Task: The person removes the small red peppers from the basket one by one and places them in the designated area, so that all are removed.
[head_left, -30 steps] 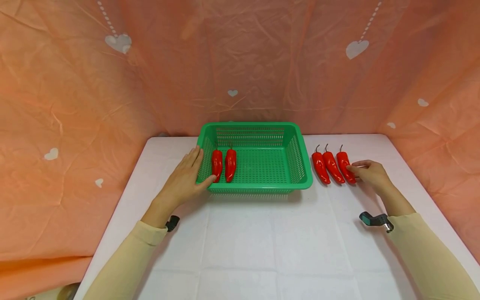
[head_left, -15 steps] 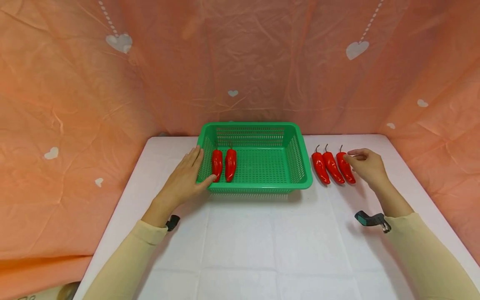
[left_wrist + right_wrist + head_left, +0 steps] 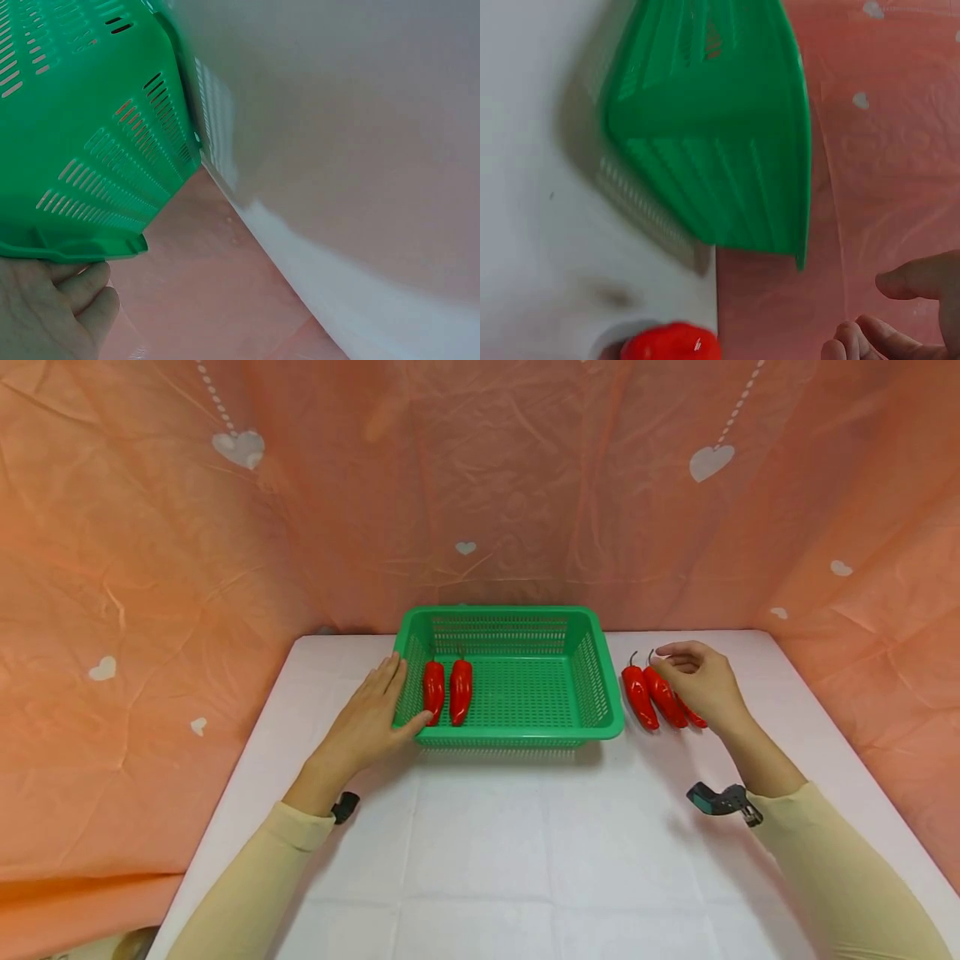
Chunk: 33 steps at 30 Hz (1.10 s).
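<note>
On the white-covered counter (image 3: 480,860), taking the head view as a clock face with 12 at the far side, a green slotted plastic basket (image 3: 517,732) sits near the far edge. The left hand (image 3: 366,714) lies at its 9 o'clock side, fingers extended along the rim and thumb reaching to the near corner, touching the basket without gripping it. Inside, towards 9 o'clock, two red chili peppers (image 3: 461,693) lie side by side, stems at 12. Outside, at 3 o'clock, three more red chili peppers (image 3: 640,697) lie in a row, tips slanting to 5; the outermost is mostly covered by the right hand (image 3: 703,683). That hand is over the row, thumb and fingers curved with a gap between them, nothing in its grasp; whether it touches a pepper cannot be told. An orange curtain (image 3: 517,485) with pale hearts hangs at 12.
</note>
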Motion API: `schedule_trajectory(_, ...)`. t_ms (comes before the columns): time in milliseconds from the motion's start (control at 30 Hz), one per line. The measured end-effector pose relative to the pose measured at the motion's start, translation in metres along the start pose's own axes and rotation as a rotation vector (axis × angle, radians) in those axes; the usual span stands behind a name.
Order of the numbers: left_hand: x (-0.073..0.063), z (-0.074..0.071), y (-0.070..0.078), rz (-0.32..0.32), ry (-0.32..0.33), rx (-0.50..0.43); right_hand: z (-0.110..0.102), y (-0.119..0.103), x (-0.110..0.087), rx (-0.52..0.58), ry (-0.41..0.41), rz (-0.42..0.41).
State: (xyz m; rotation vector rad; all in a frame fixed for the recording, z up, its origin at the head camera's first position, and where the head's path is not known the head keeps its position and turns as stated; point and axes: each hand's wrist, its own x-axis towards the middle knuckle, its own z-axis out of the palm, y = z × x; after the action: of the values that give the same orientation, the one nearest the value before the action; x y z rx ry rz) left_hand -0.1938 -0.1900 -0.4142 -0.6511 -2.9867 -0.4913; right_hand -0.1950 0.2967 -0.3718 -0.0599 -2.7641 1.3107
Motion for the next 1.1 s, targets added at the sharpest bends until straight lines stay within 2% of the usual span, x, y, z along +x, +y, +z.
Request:
schedule_trajectory(333, 0.0, 0.0, 0.0, 0.0, 0.005, -0.006, 0.019, -0.027, 0.001, 0.04, -0.033, -0.097)
schedule_trajectory(467, 0.0, 0.0, 0.0, -0.001, 0.001, -0.008, 0.028, -0.036, 0.002, 0.037, -0.037, -0.121)
schedule_trajectory(767, 0.0, 0.001, 0.0, -0.006, -0.002, 0.002, 0.048, -0.049, 0.006, 0.109, -0.079, -0.177)
schedule_trajectory(1100, 0.001, 0.001, -0.001, -0.004, -0.006, -0.004, 0.072, -0.062, 0.012, 0.139, -0.113, -0.193)
